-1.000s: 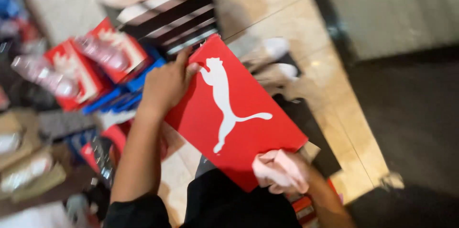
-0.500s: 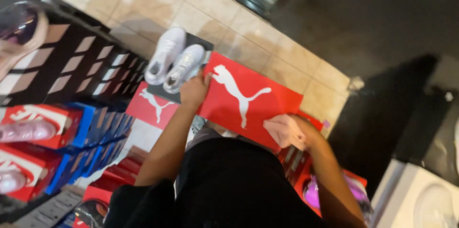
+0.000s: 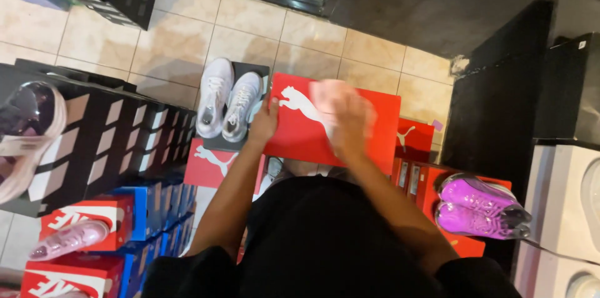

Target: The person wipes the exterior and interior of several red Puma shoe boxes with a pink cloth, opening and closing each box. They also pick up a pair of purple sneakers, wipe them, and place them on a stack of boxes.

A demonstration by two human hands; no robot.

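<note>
A red shoebox (image 3: 375, 132) with a white animal logo is held level in front of me. My left hand (image 3: 265, 120) grips its left edge, thumb on top. My right hand (image 3: 351, 121) lies on the lid's middle, blurred by motion, and presses a pale pink cloth (image 3: 330, 94) against the lid. My black top fills the bottom of the view.
A pair of white sneakers (image 3: 227, 104) stands on a dark box just left of the red box. Purple sneakers (image 3: 480, 208) sit on red boxes at the right. Black-and-white boxes (image 3: 100, 141) and blue and red boxes (image 3: 150, 210) are stacked at the left. White boxes (image 3: 562, 210) stand far right on the tiled floor (image 3: 187, 41).
My right hand with the pink cloth moved from the box's near corner up onto the middle of the lid. My left hand kept its grip on the box edge. The camera view swung.
</note>
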